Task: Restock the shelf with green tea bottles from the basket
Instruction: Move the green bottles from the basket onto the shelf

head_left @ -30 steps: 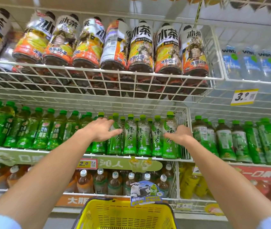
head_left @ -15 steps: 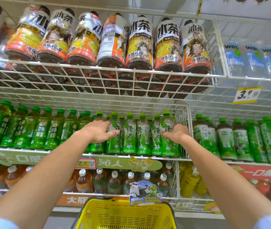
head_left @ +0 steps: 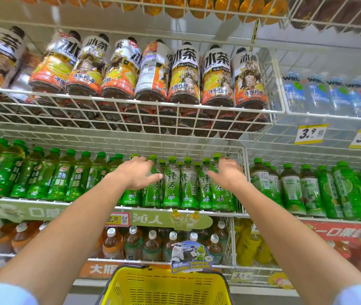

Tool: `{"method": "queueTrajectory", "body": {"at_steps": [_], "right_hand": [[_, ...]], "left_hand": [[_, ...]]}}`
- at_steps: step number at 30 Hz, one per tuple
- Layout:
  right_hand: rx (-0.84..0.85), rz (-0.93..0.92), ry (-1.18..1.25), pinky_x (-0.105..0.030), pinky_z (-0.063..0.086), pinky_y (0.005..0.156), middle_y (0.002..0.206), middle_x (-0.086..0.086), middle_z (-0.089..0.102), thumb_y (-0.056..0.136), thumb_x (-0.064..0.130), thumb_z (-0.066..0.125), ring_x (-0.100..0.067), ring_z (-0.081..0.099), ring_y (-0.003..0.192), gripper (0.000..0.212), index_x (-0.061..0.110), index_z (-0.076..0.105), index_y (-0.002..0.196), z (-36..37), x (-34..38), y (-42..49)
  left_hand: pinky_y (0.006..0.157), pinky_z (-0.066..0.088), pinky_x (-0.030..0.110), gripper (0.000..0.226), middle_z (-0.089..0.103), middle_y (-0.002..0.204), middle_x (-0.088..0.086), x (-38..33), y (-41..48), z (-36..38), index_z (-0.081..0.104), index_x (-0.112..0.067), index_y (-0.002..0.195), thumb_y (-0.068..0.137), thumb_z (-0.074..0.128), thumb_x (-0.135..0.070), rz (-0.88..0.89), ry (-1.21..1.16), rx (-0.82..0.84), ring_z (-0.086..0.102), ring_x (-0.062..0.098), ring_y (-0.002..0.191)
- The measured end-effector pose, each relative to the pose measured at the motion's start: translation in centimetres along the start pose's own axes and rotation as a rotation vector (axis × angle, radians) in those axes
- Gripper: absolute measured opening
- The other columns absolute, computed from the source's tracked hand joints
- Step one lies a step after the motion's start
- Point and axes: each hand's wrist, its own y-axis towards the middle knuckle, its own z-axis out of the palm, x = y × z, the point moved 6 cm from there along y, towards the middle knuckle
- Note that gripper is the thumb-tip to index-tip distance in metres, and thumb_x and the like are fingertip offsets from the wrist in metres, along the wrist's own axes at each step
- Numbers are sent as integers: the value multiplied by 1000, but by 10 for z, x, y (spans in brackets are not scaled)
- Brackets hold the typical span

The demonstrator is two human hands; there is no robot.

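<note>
A row of green tea bottles (head_left: 172,183) with green caps and green labels stands on the middle wire shelf (head_left: 239,215). My left hand (head_left: 135,172) lies flat against the left bottles of that group, fingers spread and holding nothing. At the group's right end my right hand (head_left: 228,172), slightly blurred, rests against the last bottle with fingers apart. The yellow basket (head_left: 166,287) sits below, between my forearms; the part of its inside that shows holds no bottle.
Large iced tea bottles (head_left: 184,75) fill the wire shelf above. Other green bottles stand to the left (head_left: 61,175) and right (head_left: 307,188) of the group. Brown tea bottles (head_left: 131,243) fill the shelf below. Water bottles (head_left: 329,93) are at upper right.
My right hand has shifted a little left along the bottle tops and its fingers have spread. The view has tilted upward. My left hand stays on the left bottles.
</note>
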Motion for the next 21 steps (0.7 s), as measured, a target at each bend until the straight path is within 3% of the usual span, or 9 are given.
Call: {"method": "queueTrajectory", "body": {"at_steps": [4,8,10,11,13,16,19,21], "right_hand": [[-31,-116,26,-42,54,79,120,-13,57,99,46,57,-29,58,91,41,8,53,116,-6,31,9],[47,-218,54,-38,53,80,127,-13,60,99,48,59,-27,60,95,51,7,56,127,6,56,33],[97,-242,68,-42,49,101,148,-13,48,98,52,57,-31,55,123,63,11,45,145,22,58,51],[134,-232,91,-46,41,112,159,-10,35,98,54,56,-32,43,140,71,17,35,154,32,58,60],[181,-229,107,-50,28,121,168,-6,20,96,56,57,-31,26,152,79,23,24,160,49,58,80],[175,-304,-13,-46,37,117,160,-12,36,93,53,63,-34,39,145,78,11,38,154,71,63,110],[175,-407,-69,-41,54,95,128,-12,59,88,53,69,-30,59,117,62,7,57,129,88,63,133],[197,-452,-94,-35,52,81,111,-6,58,85,53,71,-23,59,101,54,10,59,115,92,62,144]], "left_hand": [[105,44,49,76,54,139,16,8,9,-10,47,-12,143,95,35,-71,-13,3,-6,51,32,127],[103,47,48,77,59,136,13,16,35,-2,51,-13,138,93,35,-74,-77,-46,69,57,29,121],[104,48,46,76,60,137,11,14,51,6,52,-14,137,94,37,-74,-77,-110,118,60,27,119],[109,45,46,76,55,144,11,11,60,11,48,-15,142,95,37,-73,-66,-130,142,57,28,125],[118,34,47,76,36,161,8,4,81,17,34,-20,155,97,38,-68,-24,-131,147,39,29,144],[113,41,49,70,44,155,9,-5,114,30,42,-19,150,97,42,-65,68,-86,95,45,29,139],[97,52,45,58,63,132,9,-13,138,40,56,-17,131,95,46,-62,123,-122,65,61,29,116],[88,56,44,49,67,116,6,-16,152,44,60,-18,118,92,52,-59,144,-157,59,65,26,102]]}}
